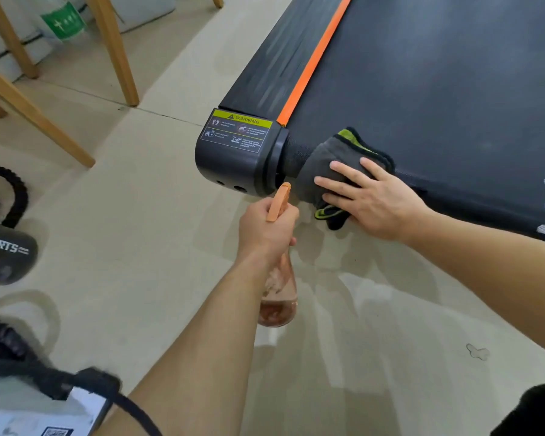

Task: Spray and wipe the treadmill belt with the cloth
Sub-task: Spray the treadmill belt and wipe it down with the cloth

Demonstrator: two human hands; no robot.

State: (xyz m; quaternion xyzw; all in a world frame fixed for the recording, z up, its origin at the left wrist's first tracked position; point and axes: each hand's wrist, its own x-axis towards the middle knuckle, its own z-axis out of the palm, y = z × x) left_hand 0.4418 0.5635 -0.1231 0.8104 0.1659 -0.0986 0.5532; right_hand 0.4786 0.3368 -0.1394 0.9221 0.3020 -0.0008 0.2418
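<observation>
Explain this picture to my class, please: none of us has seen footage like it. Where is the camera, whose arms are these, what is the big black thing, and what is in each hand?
There is one picture, taken by a camera worn on a person's head, looking down at their own two bare arms. No robot is involved.

The big black surface is a treadmill belt, seen at its rear end, with an orange stripe along one edge and a warning sticker on the corner cover.

The left hand has its grip closed around a spray bottle, clear and pinkish with an orange trigger top, held above the floor.

The right hand presses flat on a grey cloth with green trim, draped over the belt's end.

Wooden chair legs stand on the left.
</observation>
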